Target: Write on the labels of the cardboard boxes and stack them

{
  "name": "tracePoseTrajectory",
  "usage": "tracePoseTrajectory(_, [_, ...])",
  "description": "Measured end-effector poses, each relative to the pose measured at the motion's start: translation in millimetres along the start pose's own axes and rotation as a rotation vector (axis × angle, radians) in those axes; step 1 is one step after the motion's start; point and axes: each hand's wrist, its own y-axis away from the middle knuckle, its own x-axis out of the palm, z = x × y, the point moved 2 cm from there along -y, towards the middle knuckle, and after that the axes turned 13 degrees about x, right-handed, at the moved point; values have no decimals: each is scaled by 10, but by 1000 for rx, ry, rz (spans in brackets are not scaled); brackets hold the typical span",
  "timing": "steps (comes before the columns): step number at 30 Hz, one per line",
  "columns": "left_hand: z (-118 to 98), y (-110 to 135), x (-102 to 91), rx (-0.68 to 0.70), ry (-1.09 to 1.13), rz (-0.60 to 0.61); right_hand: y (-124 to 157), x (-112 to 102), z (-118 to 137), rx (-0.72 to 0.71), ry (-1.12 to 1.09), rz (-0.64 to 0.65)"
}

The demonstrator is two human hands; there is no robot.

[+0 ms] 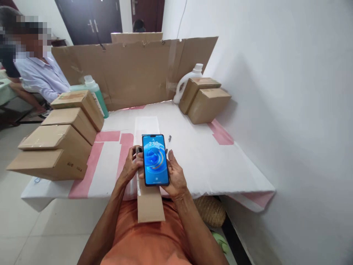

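A lit smartphone (156, 160) showing 2:50 on a blue screen lies upright in my right hand (176, 178). The fingers of that hand pass behind the phone and the thumb stands up beside its right edge. On the phone's left side, my left hand (129, 165) is closed around a small dark object (139, 150), too small and covered to name. Beneath both hands, a long flat piece of cardboard (150, 208) reaches over the table's front edge. Beyond the right thumb lies a pen or marker (169, 139), partly covered.
Several cardboard boxes (70, 162) line the left, beside a green bottle (99, 96). Two more boxes (211, 105) and a white jug (190, 79) stand back right. A cardboard panel (132, 77) closes off the back of the cloth-covered table (228, 173). A person (41, 75) sits beyond, left.
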Motion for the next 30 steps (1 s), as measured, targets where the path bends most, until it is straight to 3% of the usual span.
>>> tracePoseTrajectory(4, [9, 9, 16, -33, 38, 50, 217, -280, 305, -154, 136, -123])
tracePoseTrajectory(8, [20, 15, 21, -29, 48, 67, 327, -859, 463, -242, 256, -477])
tracePoseTrajectory(13, [29, 4, 22, -11, 38, 70, 302, -1358, 490, -344, 724, -825])
tracePoseTrajectory(20, [1, -2, 31, -21, 15, 53, 268, -1548, 515, -383, 998, -1015])
tracePoseTrajectory(27, [14, -22, 19, -20, 11, 27, 383, -1571, 591, -355, 1243, -1136])
tracePoseTrajectory(30, [49, 15, -22, -3, -11, -49, 459, -1529, 603, -363, 1308, -1162])
